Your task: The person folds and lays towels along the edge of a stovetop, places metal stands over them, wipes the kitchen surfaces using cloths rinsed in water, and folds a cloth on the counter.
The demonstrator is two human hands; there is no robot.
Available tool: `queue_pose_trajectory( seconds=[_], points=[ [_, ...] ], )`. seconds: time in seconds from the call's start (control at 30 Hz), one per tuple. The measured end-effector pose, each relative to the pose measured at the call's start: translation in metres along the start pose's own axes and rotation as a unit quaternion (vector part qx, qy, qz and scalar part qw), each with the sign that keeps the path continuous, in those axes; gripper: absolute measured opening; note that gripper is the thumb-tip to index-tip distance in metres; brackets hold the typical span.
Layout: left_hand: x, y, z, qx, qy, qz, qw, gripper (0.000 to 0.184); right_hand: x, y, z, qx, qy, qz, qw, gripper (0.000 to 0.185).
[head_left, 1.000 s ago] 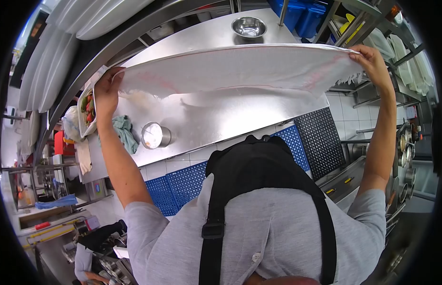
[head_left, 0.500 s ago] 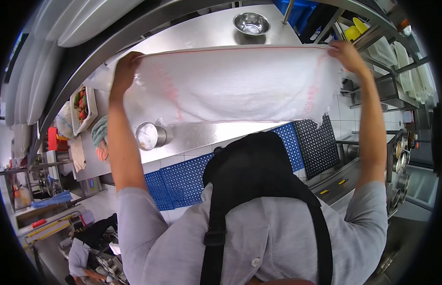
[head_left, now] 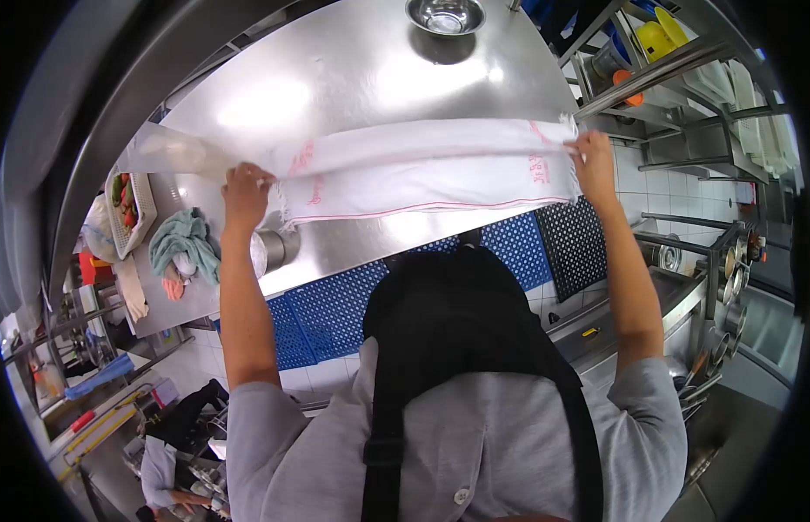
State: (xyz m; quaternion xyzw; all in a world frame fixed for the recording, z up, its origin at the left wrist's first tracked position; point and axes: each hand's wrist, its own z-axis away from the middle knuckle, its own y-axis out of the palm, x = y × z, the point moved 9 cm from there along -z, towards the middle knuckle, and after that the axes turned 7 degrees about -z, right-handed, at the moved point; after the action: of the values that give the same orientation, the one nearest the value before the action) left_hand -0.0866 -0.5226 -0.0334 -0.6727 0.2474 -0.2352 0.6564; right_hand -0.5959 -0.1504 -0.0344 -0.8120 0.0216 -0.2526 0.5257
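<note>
A white cloth towel (head_left: 440,174) with red lettering and a red edge stripe stretches across the steel table, a fold line running along its length. My left hand (head_left: 246,196) pinches its left end. At the other end my right hand (head_left: 595,165) grips the fringed edge between thumb and fingers. Both hands are slightly blurred. Just below my left hand, partly hidden by my forearm, stands a small metal pot (head_left: 271,251).
The steel table (head_left: 335,96) holds a metal bowl (head_left: 446,17) at its far edge. On the left are a green cloth (head_left: 183,242) and a basket of vegetables (head_left: 129,209). Shelving (head_left: 727,130) borders the right. Another person (head_left: 166,470) is at lower left.
The towel was held raised and spread wide; it has come down toward the table and is now a narrower, folded strip. Both hands moved lower and closer together.
</note>
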Motion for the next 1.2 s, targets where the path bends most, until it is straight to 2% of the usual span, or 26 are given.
queue_pose_trajectory(
  seconds=[0.07,0.17,0.27,0.57,0.73,0.9,1.03,1.2],
  points=[
    [-0.005,0.004,0.024,0.042,-0.008,-0.021,0.999,0.013,-0.003,0.005,0.034,0.045,0.021,-0.035,0.998,0.017],
    [-0.011,0.017,0.044,0.066,-0.014,-0.039,0.997,0.012,-0.008,0.007,0.068,0.019,0.100,-0.128,0.987,0.018],
    [-0.018,0.016,0.046,0.060,-0.003,-0.093,0.994,0.011,-0.008,0.016,0.080,0.047,0.067,-0.063,0.995,0.016],
    [-0.027,0.021,0.058,0.035,0.028,-0.098,0.994,0.001,-0.006,0.022,0.100,0.042,0.065,-0.025,0.997,0.016],
    [-0.032,0.029,0.067,0.053,0.039,-0.123,0.990,0.001,-0.014,0.031,0.120,0.059,0.062,-0.018,0.996,0.018],
    [-0.037,0.029,0.070,0.025,0.029,-0.144,0.989,0.002,-0.008,0.023,0.114,0.002,0.058,-0.015,0.998,0.019],
    [-0.036,0.048,0.074,0.031,0.026,-0.166,0.985,0.001,-0.015,0.026,0.120,0.002,0.056,-0.017,0.998,0.019],
    [-0.036,0.036,0.076,0.016,0.011,-0.158,0.987,0.003,-0.011,0.017,0.124,-0.022,0.061,-0.040,0.997,0.016]
  ],
)
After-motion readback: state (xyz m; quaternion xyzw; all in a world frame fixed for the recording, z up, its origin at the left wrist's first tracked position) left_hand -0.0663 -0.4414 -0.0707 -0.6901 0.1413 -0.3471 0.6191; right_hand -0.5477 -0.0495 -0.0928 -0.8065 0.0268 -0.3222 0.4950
